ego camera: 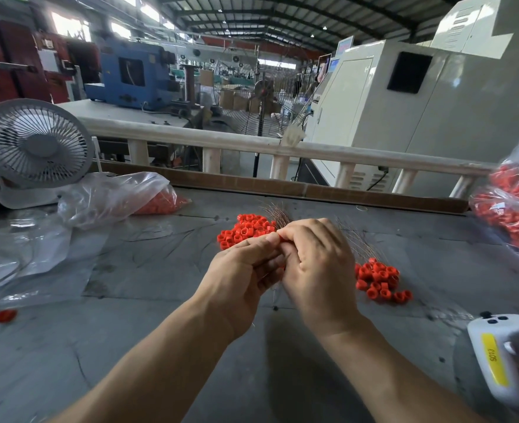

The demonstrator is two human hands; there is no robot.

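Red plastic cap (280, 238) pinched between the fingertips of the left hand (246, 279) and right hand (316, 270), both curled tight together over the table (160, 331), wires (276, 213) fanning behind them, a heap of caps (246, 228) just beyond, a second heap (379, 280) just right.

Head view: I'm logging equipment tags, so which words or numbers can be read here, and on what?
"S013": on the yellow label of the white handheld device at lower right.
Blue sign on the cream machine: too blurred to read.
Tags on the red cabinets at far left: too blurred to read.
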